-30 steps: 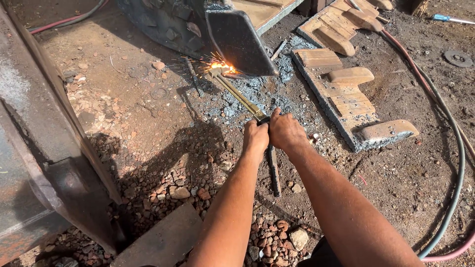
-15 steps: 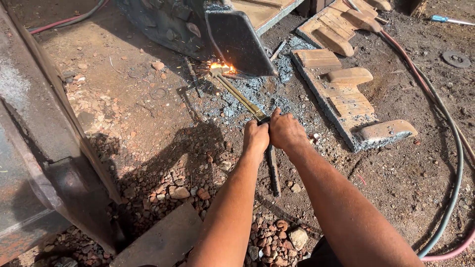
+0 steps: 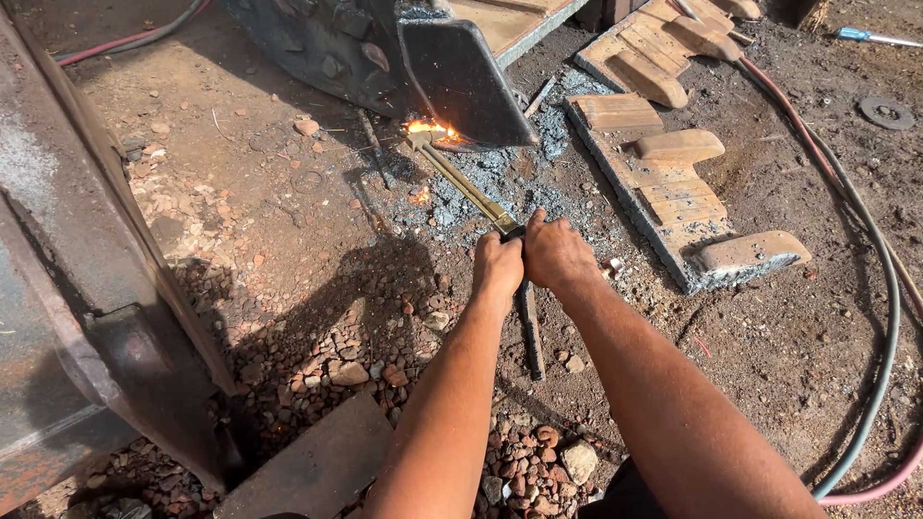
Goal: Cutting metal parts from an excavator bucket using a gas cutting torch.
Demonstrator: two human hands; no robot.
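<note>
The cutting torch (image 3: 471, 187) lies slanted across the dirt, its brass-coloured tube running from the two hands up to a bright orange flame at the lower edge of a dark steel plate (image 3: 461, 82). The left hand (image 3: 497, 267) is wrapped tight round the torch's rear part, and the right hand (image 3: 556, 255) closes over it just beside, the two hands touching; both arms are stretched forward. Behind the hands the dark handle end points back toward the person.

No packages, labels or signs can be made out. Grey-blue slag (image 3: 481, 197) is strewn on the ground under and beside the tube. To the right lies a long slab (image 3: 663, 187) with tan, tooth-shaped blocks set along it, and a second such piece sits farther up. A red hose and a grey-green hose (image 3: 889, 288) curve down the right side, well apart from the hands. A flat ring (image 3: 886, 112) lies on the dirt at upper right. On the left stands a large rusty steel part (image 3: 87, 288), casting shadow. Reddish stones (image 3: 356, 365) are scattered near the forearms, and a flat grey plate (image 3: 308, 471) lies at the bottom. Nothing stands between the hands and the flame.
</note>
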